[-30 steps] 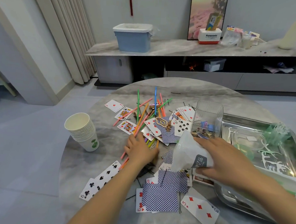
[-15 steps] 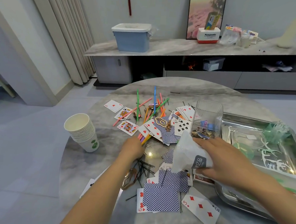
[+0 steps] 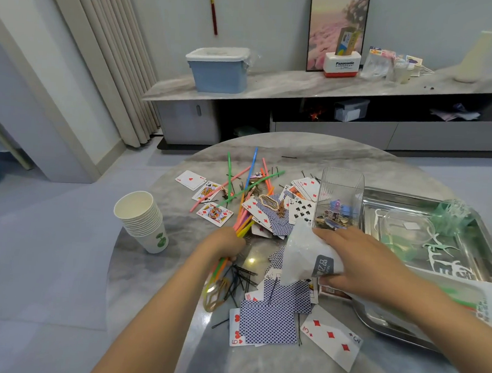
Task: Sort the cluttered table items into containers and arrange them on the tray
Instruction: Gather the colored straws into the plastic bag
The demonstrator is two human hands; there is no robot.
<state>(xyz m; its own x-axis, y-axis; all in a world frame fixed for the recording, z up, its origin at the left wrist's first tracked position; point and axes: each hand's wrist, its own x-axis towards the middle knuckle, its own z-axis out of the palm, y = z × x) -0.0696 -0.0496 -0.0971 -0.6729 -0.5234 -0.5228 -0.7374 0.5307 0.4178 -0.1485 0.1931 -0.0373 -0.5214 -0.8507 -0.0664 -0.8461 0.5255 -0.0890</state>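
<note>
Your left hand (image 3: 227, 242) is curled round a bundle of colored plastic sticks (image 3: 244, 224), but the back of the hand hides the fingers, so you can't see exactly how they wrap; the sticks poke out above and below your fist. Your right hand (image 3: 369, 264) pinches a crumpled white plastic bag (image 3: 304, 255) and covers a good part of it, and it's got a dark label with pale characters too blurry to read. Under that wrist a red-brown box (image 3: 333, 291) peeks out, mostly hidden. The clear plastic container (image 3: 339, 197) stands at the tray's left edge with small bits in the bottom you can't really identify. The metal tray (image 3: 397, 328) runs off the right side of the view, holding a clear lid (image 3: 408, 227), something pale green and white cut-out shapes. Readable stuff: "Panasonic" on the white and red box (image 3: 342, 64) on the long low cabinet (image 3: 273, 86), plus a red 6 and a 3 of diamonds (image 3: 331, 337) among the playing cards (image 3: 266, 321). Black hairpins (image 3: 242, 280) lie scattered by your left wrist. All of it's on a round grey marble table (image 3: 160, 273), with a stack of paper cups (image 3: 143, 221) off to the left, a blue lidded bin (image 3: 218, 69) on the cabinet, and curtains (image 3: 111, 59) and grey floor behind.
</note>
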